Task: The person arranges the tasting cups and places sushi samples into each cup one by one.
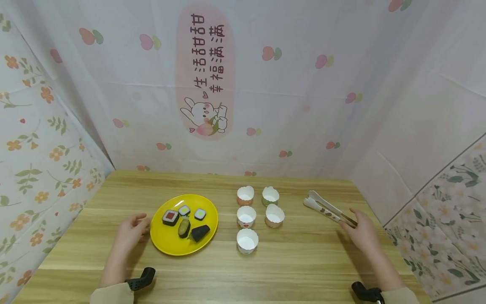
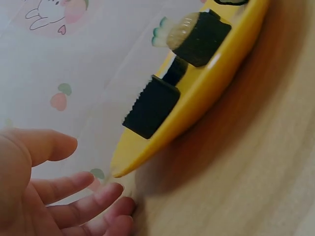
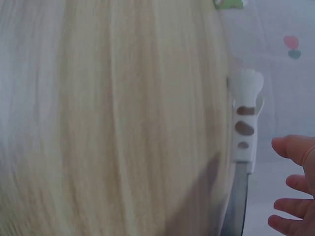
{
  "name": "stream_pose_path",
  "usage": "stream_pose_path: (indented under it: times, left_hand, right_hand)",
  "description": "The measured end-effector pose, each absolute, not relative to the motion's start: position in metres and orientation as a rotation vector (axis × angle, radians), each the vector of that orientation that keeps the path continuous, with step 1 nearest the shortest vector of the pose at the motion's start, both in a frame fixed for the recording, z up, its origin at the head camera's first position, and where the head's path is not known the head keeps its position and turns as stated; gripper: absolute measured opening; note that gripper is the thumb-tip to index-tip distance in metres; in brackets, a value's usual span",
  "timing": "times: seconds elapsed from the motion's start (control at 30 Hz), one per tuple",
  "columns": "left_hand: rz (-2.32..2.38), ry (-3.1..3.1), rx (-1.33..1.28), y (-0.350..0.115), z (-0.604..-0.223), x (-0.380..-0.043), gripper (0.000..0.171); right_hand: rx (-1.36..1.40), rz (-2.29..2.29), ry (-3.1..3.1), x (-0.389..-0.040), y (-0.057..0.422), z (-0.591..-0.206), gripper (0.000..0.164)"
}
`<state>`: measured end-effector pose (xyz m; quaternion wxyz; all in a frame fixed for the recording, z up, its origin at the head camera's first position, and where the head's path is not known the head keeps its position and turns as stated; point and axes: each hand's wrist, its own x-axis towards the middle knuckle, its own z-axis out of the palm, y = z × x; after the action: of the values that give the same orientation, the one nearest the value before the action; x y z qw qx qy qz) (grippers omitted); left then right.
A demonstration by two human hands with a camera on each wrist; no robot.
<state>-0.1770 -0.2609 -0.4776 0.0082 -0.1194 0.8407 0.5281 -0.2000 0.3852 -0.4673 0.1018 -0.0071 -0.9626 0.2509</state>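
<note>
My left hand [image 1: 130, 233] hovers beside the left edge of a yellow plate [image 1: 163, 244], fingers loosely bent and holding nothing. In the left wrist view, the fingertips lie close to the rim of the plate [image 2: 194, 115]; contact cannot be told. Several toy sushi pieces lie on it, among them a square roll with a red centre [image 1: 170, 217] and a black cone-shaped roll [image 1: 200, 232]. White-tipped tongs [image 1: 322, 210] rest at the table's right. Over their handle end is my right hand [image 1: 362, 232], its fingers spread and apart from the tongs [image 3: 244, 123] in the right wrist view.
Several small paper cups stand in two columns mid-table, including an orange one [image 1: 245, 196], a green one [image 1: 270, 197] and a white one [image 1: 247, 241] nearest me. A printed curtain [image 1: 296, 105] hangs behind the wooden table [image 1: 296, 270], with patterned cloth on both sides.
</note>
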Motion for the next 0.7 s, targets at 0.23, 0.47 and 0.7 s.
stream_pose_path:
  times: [0.23,0.47,0.7]
  left_hand:
    - [1.669,2.611,-0.346,-0.263,-0.482,-0.179,0.055]
    - [1.674,2.572,-0.301,-0.268,-0.486,-0.181,0.058]
    - [1.671,2.467,-0.220,-0.273,-0.488,-0.186,0.062]
  right_hand:
    - [0.007,0.721,-2.897,-0.203,0.394,-0.476,0.076]
    - [-0.010,0.719,-2.955,-0.208,0.399,-0.480,0.081]
    - [-0.015,0.685,-2.988,-0.211,0.401,-0.485,0.083]
